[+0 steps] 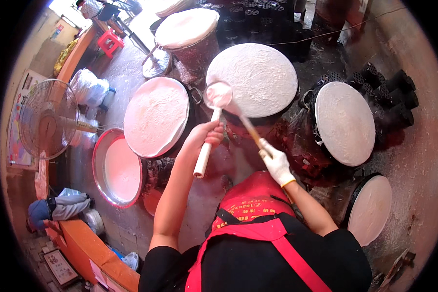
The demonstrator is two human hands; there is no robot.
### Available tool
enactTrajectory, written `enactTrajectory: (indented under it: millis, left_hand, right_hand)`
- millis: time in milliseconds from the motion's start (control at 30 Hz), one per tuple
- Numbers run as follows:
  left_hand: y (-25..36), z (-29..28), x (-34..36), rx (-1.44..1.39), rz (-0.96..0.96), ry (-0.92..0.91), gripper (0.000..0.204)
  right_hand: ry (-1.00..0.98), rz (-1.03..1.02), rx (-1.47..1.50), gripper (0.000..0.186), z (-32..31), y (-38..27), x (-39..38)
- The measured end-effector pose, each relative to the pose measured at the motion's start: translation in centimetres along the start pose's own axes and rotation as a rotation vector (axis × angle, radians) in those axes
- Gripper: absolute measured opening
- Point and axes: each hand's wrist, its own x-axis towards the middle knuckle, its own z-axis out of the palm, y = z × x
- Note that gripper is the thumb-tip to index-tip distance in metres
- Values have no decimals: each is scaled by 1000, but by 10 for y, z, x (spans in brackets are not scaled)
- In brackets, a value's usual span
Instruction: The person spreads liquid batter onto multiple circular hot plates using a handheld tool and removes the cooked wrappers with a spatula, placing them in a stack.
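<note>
Over the near-left edge of a broad, round white sheet [260,75], a round-bowled, white-handled ladle [219,95], bowl blurred, is gripped by the bare left hand [210,134]; rightward, a slender, brown-handled tool [251,129] slants into the white-gloved right hand [277,164], fingers closed, forearm angled inward.

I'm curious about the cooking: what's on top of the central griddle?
A white, uneven layer covers the central griddle, hiding its surface. The ladle blocks part of its edge.
</note>
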Motion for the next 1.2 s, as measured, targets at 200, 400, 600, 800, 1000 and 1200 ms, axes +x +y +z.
enactTrajectory:
  millis: [200, 400, 600, 800, 1000, 1200]
  left_hand:
    - [-49, -54, -34, 21, 159, 139, 13]
    - [-80, -83, -83, -296, 226, 122, 22]
    - [-106, -95, -148, -543, 398, 119, 30]
    - [-109, -138, -219, -709, 634, 150, 28]
    - [-93, -234, -275, -849, 854, 210, 26]
    - [-81, -317, -307, -944, 953, 476, 25]
  right_hand:
    - [319, -186, -315, 36, -83, 1, -3]
    - [159, -105, -991, 46, -143, 0, -17]
    - [265, -356, -366, 45, -121, -20, 50]
    - [-285, -494, -219, 17, 89, -111, 114]
    - [-503, -1034, -624, 21, 249, -199, 91]
    - [-619, -1154, -718, 5, 263, -196, 122]
